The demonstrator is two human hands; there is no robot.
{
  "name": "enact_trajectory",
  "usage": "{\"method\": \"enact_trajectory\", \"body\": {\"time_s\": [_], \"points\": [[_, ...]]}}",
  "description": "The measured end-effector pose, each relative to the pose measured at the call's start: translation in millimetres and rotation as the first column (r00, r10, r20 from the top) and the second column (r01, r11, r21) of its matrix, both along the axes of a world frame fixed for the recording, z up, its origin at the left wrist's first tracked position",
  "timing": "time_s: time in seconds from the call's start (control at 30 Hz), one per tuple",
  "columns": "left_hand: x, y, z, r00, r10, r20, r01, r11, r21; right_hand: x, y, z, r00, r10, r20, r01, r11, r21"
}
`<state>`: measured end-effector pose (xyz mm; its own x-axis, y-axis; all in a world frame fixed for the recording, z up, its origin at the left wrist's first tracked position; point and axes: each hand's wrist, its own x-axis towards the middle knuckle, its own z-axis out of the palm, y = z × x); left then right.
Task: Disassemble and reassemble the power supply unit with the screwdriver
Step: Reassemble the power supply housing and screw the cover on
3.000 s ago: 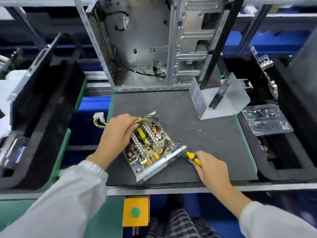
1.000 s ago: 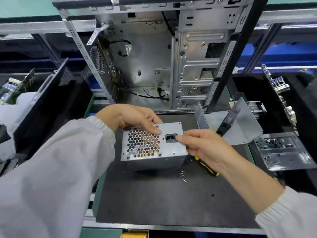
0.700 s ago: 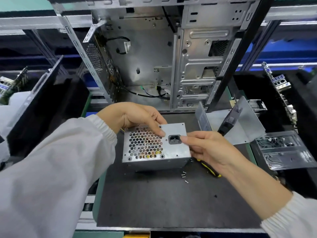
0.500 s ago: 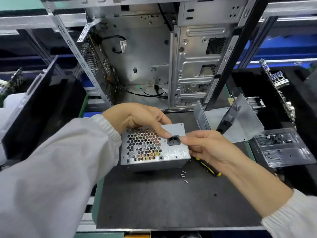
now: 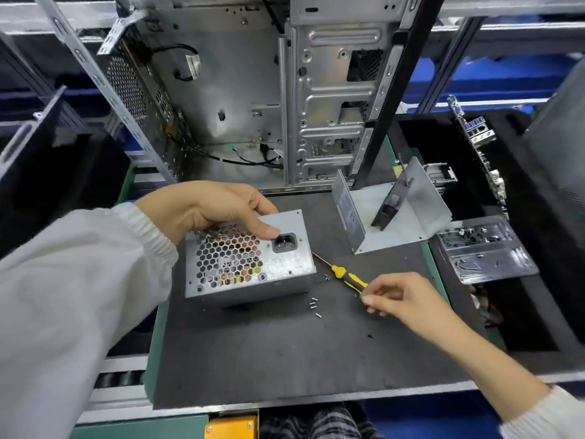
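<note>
Head view: left hand (image 5: pixel 209 207) grips PSU (image 5: pixel 253 261), socket face up; right hand (image 5: pixel 399 299) pinches screwdriver (image 5: pixel 345 278), tip toward PSU.

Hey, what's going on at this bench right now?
A person is working on a power supply unit on a dark mat. The left hand grips its upper edge, standing it with the vent grille facing up. The right hand reaches to the yellow-and-black screwdriver lying beside it. Loose screws lie nearby.
</note>
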<state>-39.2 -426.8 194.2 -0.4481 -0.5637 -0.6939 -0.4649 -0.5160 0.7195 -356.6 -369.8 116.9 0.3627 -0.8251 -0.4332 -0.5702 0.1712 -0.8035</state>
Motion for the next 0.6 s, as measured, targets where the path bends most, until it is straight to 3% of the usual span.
{"method": "enact_trajectory", "body": {"time_s": [0.1,0.17,0.3,0.47,0.6], "points": [[-3,4,1,1.000,-0.015,0.007,0.015,0.999,0.031,6,2,-10,0.996,0.033,-0.084,-0.045,0.987,-0.156],[-4,7,1,1.000,-0.013,0.019,0.012,0.999,0.034,16,2,-15,0.974,0.098,-0.205,-0.161,0.933,-0.323],[3,11,-3,0.996,0.089,0.029,-0.090,0.996,0.020,18,-6,-23,0.881,0.123,-0.458,-0.349,0.821,-0.451],[7,9,-11,0.990,0.143,-0.001,-0.142,0.988,0.051,-5,-12,-29,0.910,0.003,-0.414,-0.295,0.708,-0.642],[8,9,-12,0.987,0.157,-0.047,-0.153,0.985,0.082,3,2,-44,0.918,0.031,-0.396,-0.290,0.735,-0.613]]}}
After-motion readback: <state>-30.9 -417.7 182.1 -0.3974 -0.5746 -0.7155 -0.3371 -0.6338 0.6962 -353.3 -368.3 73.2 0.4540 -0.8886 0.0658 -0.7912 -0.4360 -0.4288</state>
